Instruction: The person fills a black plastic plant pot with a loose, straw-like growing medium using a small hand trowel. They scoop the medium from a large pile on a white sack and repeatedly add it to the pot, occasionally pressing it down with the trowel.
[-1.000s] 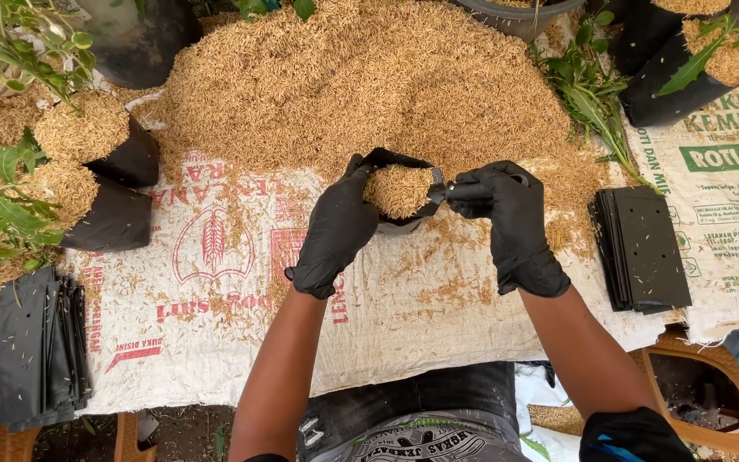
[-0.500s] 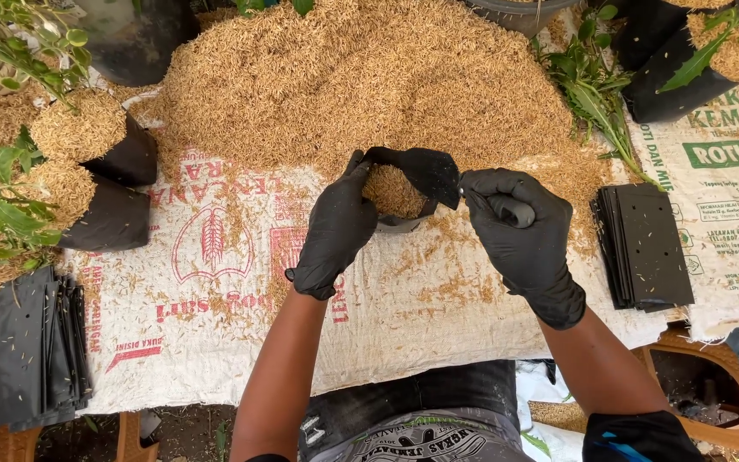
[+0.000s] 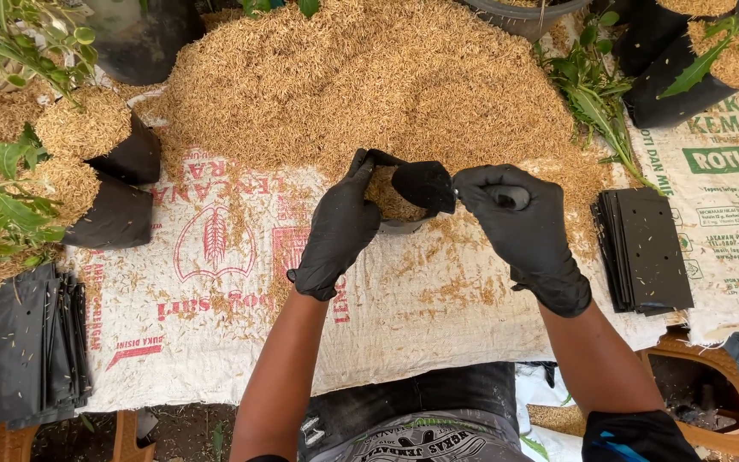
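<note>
My black-gloved left hand (image 3: 339,231) pinches the husk-filled small black plastic grow bag (image 3: 408,195), seemingly nearly full; my gloved right hand (image 3: 523,227) grips its rim.

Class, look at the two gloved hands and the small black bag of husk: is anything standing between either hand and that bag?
Nothing visible does. The left hand grips the small black plastic bag of husk at its near rim, and the right hand pinches its folded edge, so both touch it directly, above the white printed sack.
</note>
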